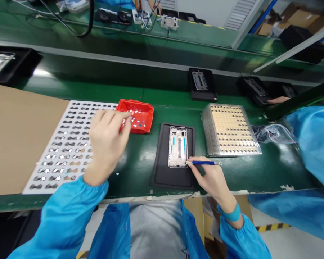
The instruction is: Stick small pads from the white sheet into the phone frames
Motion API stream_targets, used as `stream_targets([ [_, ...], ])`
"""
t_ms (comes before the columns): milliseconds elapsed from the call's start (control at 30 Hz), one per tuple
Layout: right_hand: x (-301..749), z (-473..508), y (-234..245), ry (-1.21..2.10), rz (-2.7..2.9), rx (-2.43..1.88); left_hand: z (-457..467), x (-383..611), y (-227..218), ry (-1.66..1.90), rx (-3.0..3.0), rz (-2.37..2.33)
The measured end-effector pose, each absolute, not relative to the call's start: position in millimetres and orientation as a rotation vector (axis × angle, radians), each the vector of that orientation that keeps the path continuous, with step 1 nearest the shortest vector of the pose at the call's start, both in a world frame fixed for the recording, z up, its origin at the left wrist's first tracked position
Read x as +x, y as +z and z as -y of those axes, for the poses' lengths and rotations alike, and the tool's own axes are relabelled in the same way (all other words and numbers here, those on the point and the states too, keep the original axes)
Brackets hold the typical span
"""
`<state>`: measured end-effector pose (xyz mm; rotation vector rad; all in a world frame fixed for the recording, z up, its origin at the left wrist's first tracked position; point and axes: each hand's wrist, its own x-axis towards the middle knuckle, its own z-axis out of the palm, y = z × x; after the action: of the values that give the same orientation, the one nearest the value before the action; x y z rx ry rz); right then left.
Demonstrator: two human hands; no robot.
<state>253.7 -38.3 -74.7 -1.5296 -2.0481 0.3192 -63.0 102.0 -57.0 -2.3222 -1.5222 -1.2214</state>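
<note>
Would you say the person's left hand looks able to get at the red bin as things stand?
Probably yes: the left hand is raised and already overlaps the left edge of the red bin in this view; the bin is open on top, and nothing visible blocks the way.

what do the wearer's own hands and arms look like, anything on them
The left hand and right hand are ungloved. Both arms have loose, slightly shiny bright blue sleeves with gathered cuffs; a plain turquoise band circles the right wrist.
</note>
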Motion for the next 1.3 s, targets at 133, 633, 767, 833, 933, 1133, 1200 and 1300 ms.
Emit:
stream_targets([
  [133,250.9,38.6,-70.2,0.297,2.095,-1.556,-42.4,-30.9,-54.8,-1.267,-2.582,1.259],
  [633,249.2,36.8,-58.5,0.300,2.256,-1.586,10.5,29.0,-97.0,-0.884,-3.015,0.950],
  [767,249.3,36.1,-56.9,0.379,2.254,-1.553,10.4,31.8,-98.6,-0.713,-3.065,0.981],
  [833,249.2,34.3,-57.1,0.466,2.212,-1.549,11.0,32.9,-100.4,-0.621,-3.093,0.977],
  [933,249.9,31.5,-58.4,0.608,2.066,-1.536,11.9,31.9,-103.9,-0.598,-3.084,0.942],
  [1133,239.5,46.0,-50.8,0.613,1.305,-1.634,4.5,31.4,-104.4,-0.693,-3.199,0.962],
  [1200,223.9,53.4,-44.1,0.602,1.254,-1.584,2.9,38.1,-100.9,-0.715,-3.211,1.002],
  [1300,192.5,54.3,-33.6,0.694,1.380,-1.408,4.6,47.1,-97.6,-0.736,-3.232,1.048],
])
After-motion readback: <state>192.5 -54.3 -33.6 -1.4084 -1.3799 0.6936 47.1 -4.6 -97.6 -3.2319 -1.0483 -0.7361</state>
